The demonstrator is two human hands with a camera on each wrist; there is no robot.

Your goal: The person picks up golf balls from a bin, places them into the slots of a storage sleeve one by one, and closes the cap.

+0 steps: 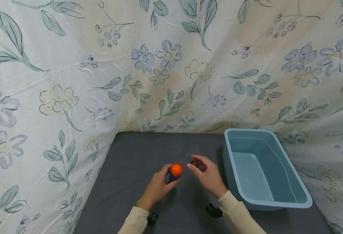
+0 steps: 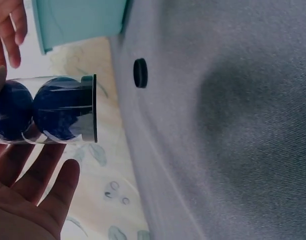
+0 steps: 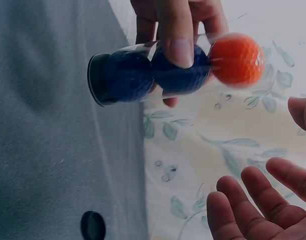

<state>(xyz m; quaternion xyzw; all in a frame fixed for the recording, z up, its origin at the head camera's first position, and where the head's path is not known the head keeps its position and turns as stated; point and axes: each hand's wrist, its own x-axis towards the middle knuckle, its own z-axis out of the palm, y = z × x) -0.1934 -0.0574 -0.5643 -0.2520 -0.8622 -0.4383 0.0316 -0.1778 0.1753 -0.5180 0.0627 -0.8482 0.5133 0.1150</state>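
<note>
My left hand (image 1: 158,186) grips a clear plastic tube (image 2: 83,134) around its side and holds it upright above the table. Two dark blue golf balls (image 3: 179,70) are stacked inside it, and a black cap closes its bottom end. An orange golf ball (image 1: 176,170) sits at the tube's mouth, on top of the blue ones. To the right of the tube, my right hand (image 1: 207,174) hovers apart from it with relaxed fingers and nothing in its grasp. A loose black cap (image 2: 140,73) rests on the table beyond, also visible in the right wrist view.
On the right of the dark cloth-covered table (image 1: 148,146) stands a blue-green plastic bin (image 1: 254,175), close beside my right hand. A floral-printed curtain (image 1: 171,81) hangs behind the table and along its sides.
</note>
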